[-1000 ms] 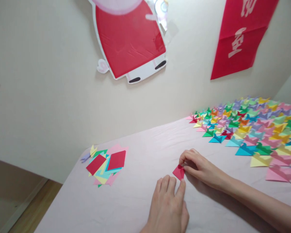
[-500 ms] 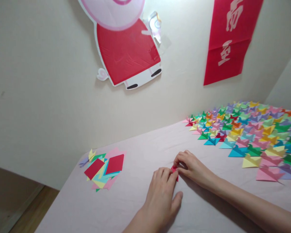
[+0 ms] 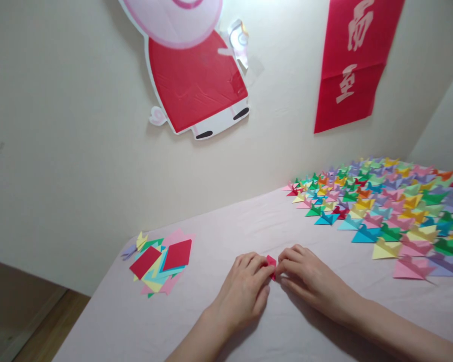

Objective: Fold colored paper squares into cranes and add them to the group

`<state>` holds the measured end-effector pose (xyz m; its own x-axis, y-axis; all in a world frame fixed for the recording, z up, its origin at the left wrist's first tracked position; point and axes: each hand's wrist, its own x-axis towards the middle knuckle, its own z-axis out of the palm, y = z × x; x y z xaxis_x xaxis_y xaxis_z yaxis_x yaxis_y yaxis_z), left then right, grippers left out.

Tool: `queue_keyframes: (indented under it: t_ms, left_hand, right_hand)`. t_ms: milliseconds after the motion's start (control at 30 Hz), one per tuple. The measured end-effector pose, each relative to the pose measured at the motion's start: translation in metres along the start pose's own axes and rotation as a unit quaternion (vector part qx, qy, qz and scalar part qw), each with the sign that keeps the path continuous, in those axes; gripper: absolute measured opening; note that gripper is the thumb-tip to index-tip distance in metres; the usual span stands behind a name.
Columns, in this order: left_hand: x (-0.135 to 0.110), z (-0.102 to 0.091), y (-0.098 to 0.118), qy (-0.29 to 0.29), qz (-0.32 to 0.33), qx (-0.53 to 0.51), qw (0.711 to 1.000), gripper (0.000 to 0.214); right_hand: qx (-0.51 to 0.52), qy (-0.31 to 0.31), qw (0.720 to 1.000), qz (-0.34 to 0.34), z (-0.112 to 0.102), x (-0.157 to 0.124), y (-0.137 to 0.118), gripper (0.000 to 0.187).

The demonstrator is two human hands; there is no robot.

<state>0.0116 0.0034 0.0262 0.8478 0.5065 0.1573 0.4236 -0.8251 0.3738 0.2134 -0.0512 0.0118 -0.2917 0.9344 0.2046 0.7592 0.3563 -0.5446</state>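
Note:
A small folded piece of red paper lies on the pale cloth-covered surface, between my two hands and partly hidden by fingers. My left hand rests over its left side, fingers closed down on the paper. At the paper's right edge is my right hand, its thumb and fingertips drawn together against the fold. How the far side of the paper is folded cannot be made out.
Loose coloured paper sheets are heaped at the left, with a yellow folded piece and a purple one beside them. Rows of folded paper cranes stand at the right. The wall rises behind.
My right hand has come down and nearer along the paper's right edge. My left hand has shifted slightly left, its thumb drawn in. More of the red paper shows.

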Motion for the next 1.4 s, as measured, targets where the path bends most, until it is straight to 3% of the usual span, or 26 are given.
queue_keyframes:
  t_ms: [267,500,600,900,1067,1167,1400]
  left_hand:
    - [-0.001,0.006,-0.013,-0.007,0.014,-0.018,1.000,0.040]
    - [-0.009,0.011,0.014,0.033,-0.067,0.045,0.996,0.025]
    - [-0.011,0.015,0.018,0.056,-0.087,0.026,0.994,0.024]
    - [0.002,0.016,0.009,0.072,-0.023,0.020,0.997,0.016]
    - [0.001,0.018,0.007,0.102,0.018,0.039,0.994,0.006]
    - [0.002,0.019,0.005,0.117,0.027,0.040,0.992,0.011]
    - [0.004,0.025,0.001,0.142,-0.048,-0.031,0.988,0.014]
  right_hand:
    - [-0.006,-0.012,0.999,-0.030,0.004,-0.008,-0.005,0.017]
    - [0.035,0.006,0.999,0.008,0.000,-0.014,-0.005,0.020]
    - [0.043,0.004,0.999,0.006,0.005,-0.010,-0.001,0.021]
    - [0.057,0.001,0.998,0.026,0.005,-0.002,0.009,0.020]
    - [0.066,0.002,0.998,-0.002,0.004,-0.003,0.008,0.018]
    - [0.060,0.004,0.998,-0.012,0.005,-0.003,0.007,0.015]
    - [0.068,0.016,0.996,0.059,0.006,0.009,0.004,0.013]
